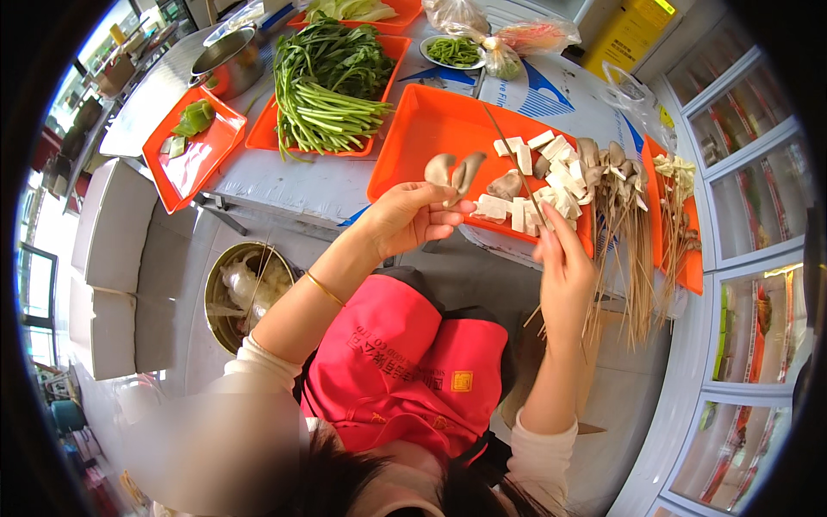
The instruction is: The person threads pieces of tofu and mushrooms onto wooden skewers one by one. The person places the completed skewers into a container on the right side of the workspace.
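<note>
Between the thumb and fingers of my left hand [413, 216] is a piece of oyster mushroom [453, 174], raised over the near edge of a large orange tray [429, 119]. My right hand [563, 255] pinches a thin wooden skewer [507, 143], which slants up and to the left across the tray. The skewer's upper tip looks bare and stands apart from the mushroom. White tofu-like blocks [565, 174] lie heaped in the tray's right half, with another mushroom piece [506, 185] among them. Skewered oyster mushrooms [614, 161] rest at the tray's right side, their sticks hanging over the table edge.
Leafy green stalks [329, 97] fill another orange tray [258, 132] at the back left. A smaller orange tray [213, 152] holds cut green pieces. Beyond stand a metal pot [232, 64] and a plate of green beans [454, 52]. A waste bin [213, 291] is on the floor; glass-fronted cabinets [743, 194] line the right.
</note>
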A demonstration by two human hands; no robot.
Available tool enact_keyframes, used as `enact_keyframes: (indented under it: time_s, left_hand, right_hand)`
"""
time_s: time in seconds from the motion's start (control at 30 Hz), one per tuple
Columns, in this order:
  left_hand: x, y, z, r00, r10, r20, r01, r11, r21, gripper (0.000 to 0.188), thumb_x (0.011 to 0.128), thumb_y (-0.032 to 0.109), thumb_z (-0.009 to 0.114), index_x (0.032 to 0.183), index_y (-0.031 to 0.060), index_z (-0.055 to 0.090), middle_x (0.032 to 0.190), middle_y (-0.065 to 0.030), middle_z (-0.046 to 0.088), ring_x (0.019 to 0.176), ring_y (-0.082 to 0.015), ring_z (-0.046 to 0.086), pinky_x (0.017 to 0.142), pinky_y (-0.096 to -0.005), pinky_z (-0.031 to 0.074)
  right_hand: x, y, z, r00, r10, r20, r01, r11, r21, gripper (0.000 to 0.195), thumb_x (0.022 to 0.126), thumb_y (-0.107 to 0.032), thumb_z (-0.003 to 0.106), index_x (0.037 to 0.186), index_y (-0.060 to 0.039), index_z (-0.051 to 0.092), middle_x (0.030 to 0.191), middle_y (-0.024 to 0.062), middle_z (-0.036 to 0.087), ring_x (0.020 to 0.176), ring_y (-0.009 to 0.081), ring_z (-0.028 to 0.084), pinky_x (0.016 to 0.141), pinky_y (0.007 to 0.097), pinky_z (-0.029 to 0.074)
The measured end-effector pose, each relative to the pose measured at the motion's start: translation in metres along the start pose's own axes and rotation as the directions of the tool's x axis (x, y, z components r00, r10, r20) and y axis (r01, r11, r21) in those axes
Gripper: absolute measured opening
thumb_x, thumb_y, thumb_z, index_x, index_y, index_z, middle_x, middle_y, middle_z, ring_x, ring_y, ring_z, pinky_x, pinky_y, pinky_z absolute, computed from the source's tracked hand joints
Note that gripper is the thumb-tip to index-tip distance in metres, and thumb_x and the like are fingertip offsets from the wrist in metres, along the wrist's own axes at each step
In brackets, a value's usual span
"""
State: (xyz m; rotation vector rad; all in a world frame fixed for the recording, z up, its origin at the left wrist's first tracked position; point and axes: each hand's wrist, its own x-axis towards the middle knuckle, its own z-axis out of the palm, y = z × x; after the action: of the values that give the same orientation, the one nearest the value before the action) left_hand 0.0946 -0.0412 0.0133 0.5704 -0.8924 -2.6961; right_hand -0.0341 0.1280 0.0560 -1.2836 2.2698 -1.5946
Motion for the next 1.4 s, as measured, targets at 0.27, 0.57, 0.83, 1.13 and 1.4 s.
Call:
enact_keyframes:
  time_s: [0.27, 0.57, 0.83, 1.13, 1.4]
  left_hand:
    - [-0.002, 0.008, 0.002, 0.998, 0.064, -0.026, -0.066, 0.995, -0.068, 0.018, 0.086, 0.017, 0.050, 0.092, -0.0002, 0.050, 0.084, -0.0092, 0.060, 0.062, -0.0102, 0.055, 0.052, -0.0210, 0.048]
    - [-0.005, 0.005, 0.007, 0.996, 0.086, -0.036, -0.086, 0.996, -0.003, 0.015, 0.087, 0.018, 0.049, 0.081, 0.0032, 0.051, 0.076, -0.0049, 0.056, 0.056, -0.0066, 0.046, 0.047, -0.0189, 0.040]
    - [-0.004, 0.001, 0.004, 0.995, 0.092, -0.030, -0.092, 0.996, -0.003, 0.015, 0.087, 0.016, 0.048, 0.085, 0.0015, 0.054, 0.078, -0.0060, 0.058, 0.057, -0.0067, 0.048, 0.049, -0.0192, 0.041]
    - [-0.004, -0.002, -0.008, 0.984, 0.027, 0.175, -0.008, 0.994, -0.110, 0.016, 0.085, 0.015, 0.053, 0.087, -0.0008, 0.056, 0.084, -0.0089, 0.062, 0.060, -0.0060, 0.056, 0.054, -0.0195, 0.048]
    - [-0.007, -0.002, -0.006, 0.990, -0.018, 0.138, 0.015, 1.000, 0.019, 0.022, 0.088, 0.020, 0.049, 0.090, -0.0013, 0.056, 0.090, -0.0104, 0.060, 0.066, -0.0102, 0.056, 0.056, -0.0204, 0.050]
  right_hand:
    - [-0.034, -0.008, -0.040, 0.992, -0.115, 0.057, 0.127, 0.932, -0.338, 0.021, 0.075, 0.000, 0.060, 0.094, -0.0067, 0.065, 0.060, 0.0059, 0.046, 0.051, 0.0139, 0.047, 0.048, 0.0263, 0.038]
    - [-0.030, -0.015, -0.041, 0.992, -0.095, 0.087, 0.121, 0.916, -0.383, 0.020, 0.075, -0.002, 0.061, 0.093, -0.0081, 0.065, 0.061, 0.0060, 0.048, 0.050, 0.0159, 0.048, 0.048, 0.0269, 0.039]
    - [-0.029, -0.021, -0.042, 0.990, -0.083, 0.110, 0.124, 0.886, -0.446, 0.020, 0.074, -0.002, 0.061, 0.092, -0.0091, 0.065, 0.063, 0.0059, 0.050, 0.050, 0.0177, 0.049, 0.048, 0.0277, 0.039]
    - [-0.027, -0.026, -0.038, 0.989, -0.081, 0.125, 0.123, 0.918, -0.378, 0.019, 0.075, -0.001, 0.060, 0.093, -0.0065, 0.064, 0.062, 0.0070, 0.051, 0.050, 0.0157, 0.049, 0.048, 0.0267, 0.040]
    - [-0.028, -0.012, -0.031, 0.989, -0.025, 0.145, 0.062, 0.964, -0.260, 0.018, 0.077, 0.000, 0.058, 0.094, -0.0042, 0.063, 0.063, 0.0058, 0.051, 0.051, 0.0113, 0.047, 0.049, 0.0238, 0.038]
